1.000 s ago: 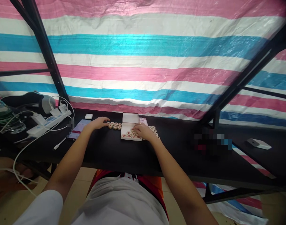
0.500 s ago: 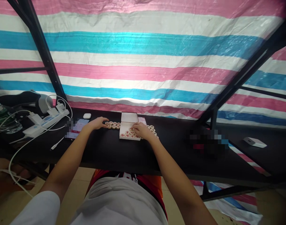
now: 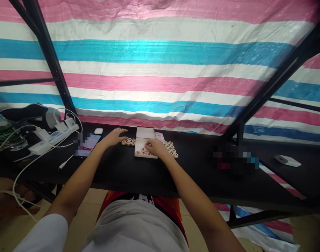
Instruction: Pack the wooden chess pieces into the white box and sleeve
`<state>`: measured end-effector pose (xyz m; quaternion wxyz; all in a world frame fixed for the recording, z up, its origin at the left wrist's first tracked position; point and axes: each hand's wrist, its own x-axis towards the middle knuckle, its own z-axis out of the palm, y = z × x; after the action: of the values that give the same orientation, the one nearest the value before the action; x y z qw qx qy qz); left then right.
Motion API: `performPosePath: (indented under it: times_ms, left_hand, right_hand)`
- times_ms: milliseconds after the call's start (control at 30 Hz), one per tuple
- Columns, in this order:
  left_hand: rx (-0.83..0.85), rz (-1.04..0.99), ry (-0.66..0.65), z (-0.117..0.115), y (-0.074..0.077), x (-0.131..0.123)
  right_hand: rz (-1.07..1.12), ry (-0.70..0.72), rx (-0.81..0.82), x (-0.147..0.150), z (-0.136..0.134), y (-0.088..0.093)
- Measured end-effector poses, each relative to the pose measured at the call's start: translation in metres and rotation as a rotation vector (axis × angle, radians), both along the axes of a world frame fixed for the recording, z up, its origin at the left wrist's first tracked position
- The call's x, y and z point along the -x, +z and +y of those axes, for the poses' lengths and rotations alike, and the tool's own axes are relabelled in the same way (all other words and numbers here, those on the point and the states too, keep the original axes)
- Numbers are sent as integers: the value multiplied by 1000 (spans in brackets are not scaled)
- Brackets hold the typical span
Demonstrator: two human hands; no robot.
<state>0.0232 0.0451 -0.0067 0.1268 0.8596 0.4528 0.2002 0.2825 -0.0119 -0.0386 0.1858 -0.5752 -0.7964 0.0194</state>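
A white box (image 3: 141, 155) lies with its lid (image 3: 145, 133) folded back on the black table. Several round Chinese chess pieces with red characters (image 3: 143, 149) sit along its near side. My right hand (image 3: 156, 147) reaches into the box from the right, fingers pinched at a piece that is mostly hidden. To the left of the box, a group of round pieces (image 3: 128, 141) stands on the table. Over their back left end is my left hand (image 3: 114, 137), open, its fingers stretched to the right. More pieces (image 3: 170, 148) lie right of the box, partly behind my right wrist.
On the left are a phone (image 3: 88, 145), a white earbud case (image 3: 98, 131), a power strip (image 3: 53, 138) with cables and a water bottle (image 3: 7, 134). A white adapter (image 3: 288, 160) is at far right. Black frame posts and a striped sheet (image 3: 160, 84) stand behind the table.
My left hand has moved right and up over the pieces, its fingers straighter. My right hand's fingers have closed lower in the box. The view has shifted slightly.
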Motion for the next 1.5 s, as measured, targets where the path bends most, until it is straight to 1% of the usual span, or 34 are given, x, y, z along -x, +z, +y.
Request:
performPosePath:
  times_ms: [67,133,267,333,400,467,500,567,600,667,700,733,767,833,900,933,1033,1133,1333,1500]
  left_hand:
    - [-54,-78,-54,-11,3,-14]
    - [-25,-130,-100,-23,3,-29]
    - [114,-198,-110,-40,-7,-55]
    - [215,-276,-149,-42,-12,-61]
    - [335,-364,-204,-42,-12,-62]
    - [412,-411,-221,-38,-8,-57]
    - [416,-415,-207,-35,-5,-51]
    - [359,-410,-145,-25,3,-34]
    - [295,-411,-97,-20,7,-23]
    - [185,-419,0,-8,12,2]
    - [174,-380,26,-2,13,14]
    - [197,-309,49,3,13,25]
    - [255,-225,65,8,11,34]
    - [417,-109,86,15,6,46]
    - [521,-53,104,20,0,51]
    - [537,-39,115,21,-3,51]
    - [501,20,156,23,-6,48]
    - [469,94,168,23,-7,45]
    - [416,156,187,25,-12,42]
    - [384,182,212,25,-13,41]
  right_hand:
    - [-7,-12,-44,0,2,-2]
    - [38,22,-115,0,2,-2]
    - [252,193,-205,2,-9,3]
    - [311,251,-224,7,-16,8]
    - [324,297,-238,10,-21,12]
    - [317,322,-258,11,-20,12]
    - [313,316,-272,8,-18,11]
    - [294,272,-291,-1,-9,6]
    - [277,243,-289,-8,-3,3]
    - [221,200,-247,-23,7,-4]
    - [194,188,-218,-31,12,-7]
    - [170,183,-186,-37,15,-9]
    - [152,182,-155,-42,18,-11]
    - [129,186,-104,-47,20,-13]
    - [124,189,-77,-47,20,-13]
    - [125,188,-67,-47,19,-13]
    - [126,188,-26,-45,19,-14]
    - [110,175,-4,-46,20,-16]
    - [79,155,-17,-44,18,-13]
    - [11,78,-56,-36,12,-7]
